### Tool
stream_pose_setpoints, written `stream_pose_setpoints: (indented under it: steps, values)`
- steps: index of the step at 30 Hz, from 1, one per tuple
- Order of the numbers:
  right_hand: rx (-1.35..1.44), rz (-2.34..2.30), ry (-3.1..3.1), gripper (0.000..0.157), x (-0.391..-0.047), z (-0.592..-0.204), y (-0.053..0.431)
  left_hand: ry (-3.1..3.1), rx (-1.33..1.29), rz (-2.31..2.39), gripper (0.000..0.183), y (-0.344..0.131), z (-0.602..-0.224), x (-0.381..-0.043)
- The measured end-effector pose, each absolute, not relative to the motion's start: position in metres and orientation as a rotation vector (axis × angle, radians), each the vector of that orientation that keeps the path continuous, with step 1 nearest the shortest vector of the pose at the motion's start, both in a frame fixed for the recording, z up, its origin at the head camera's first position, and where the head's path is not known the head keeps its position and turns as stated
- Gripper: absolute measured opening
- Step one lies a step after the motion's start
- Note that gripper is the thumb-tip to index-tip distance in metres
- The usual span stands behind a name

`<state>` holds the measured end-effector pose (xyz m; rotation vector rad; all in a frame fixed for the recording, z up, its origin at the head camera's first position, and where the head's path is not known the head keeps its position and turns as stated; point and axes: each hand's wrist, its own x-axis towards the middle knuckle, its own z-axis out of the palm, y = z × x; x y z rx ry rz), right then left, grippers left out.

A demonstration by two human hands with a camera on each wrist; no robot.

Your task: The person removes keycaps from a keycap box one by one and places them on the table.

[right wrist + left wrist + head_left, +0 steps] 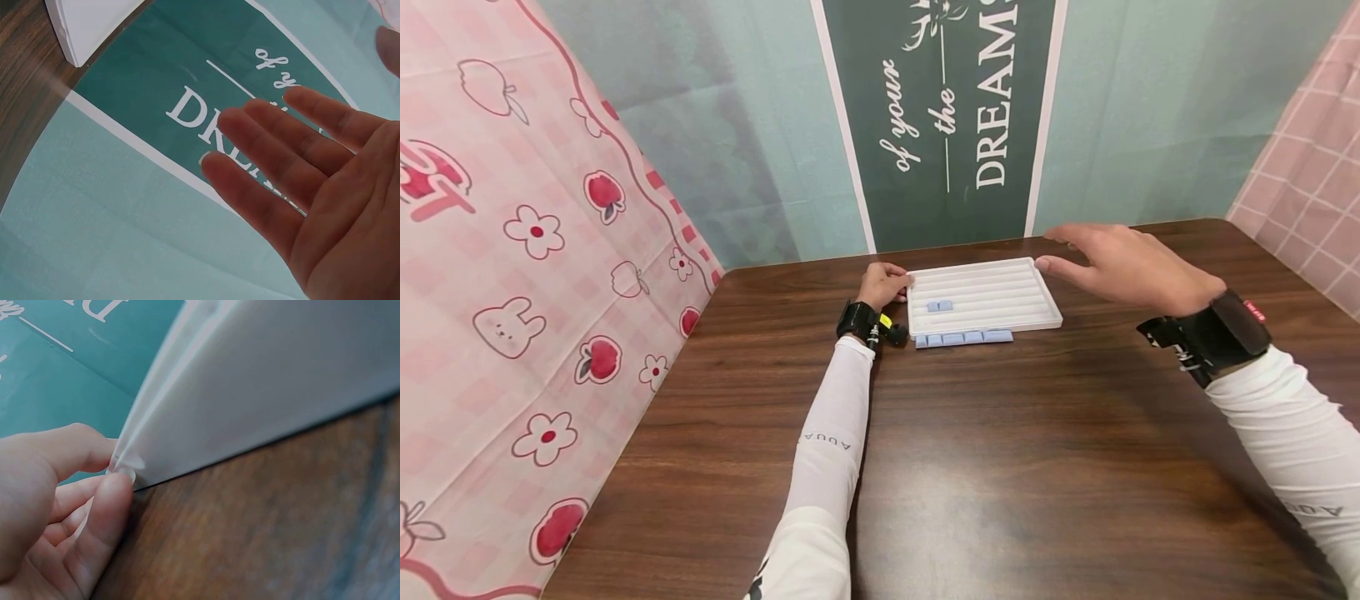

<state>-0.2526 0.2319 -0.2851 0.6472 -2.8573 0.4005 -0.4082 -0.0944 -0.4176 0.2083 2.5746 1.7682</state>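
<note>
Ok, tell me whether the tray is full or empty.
Mostly empty, not full: in the head view, the tray has just two blue pieces in one row, and its other rows are bare.

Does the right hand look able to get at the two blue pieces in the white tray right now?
Probably yes: the right hand appears empty near the white tray, nothing visible covers the two blue pieces, and the left hand only pinches the tray's left edge.

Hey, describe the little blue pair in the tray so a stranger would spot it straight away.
On the dark wooden table, find the white ridged tray. Inside it, toward the left end, sits the small blue pair. The longer blue row lies outside, along the near edge; only this pair is inside.
</note>
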Motion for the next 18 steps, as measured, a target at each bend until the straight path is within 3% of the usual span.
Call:
stream_pose_setpoints:
  steps: [11,18]
  values:
    - [0.633,0.418,-2.912,0.070,-0.2530,-0.2814,0.2315,2.583,0.196,1.771,0.027,-0.0942,-0.4158,-0.4081]
    - [0.696,0.475,-2.851,0.065,-0.2537,-0.2847,0.2290,2.570,0.186,1.785,0.026,-0.0928,-0.4154,-0.4055]
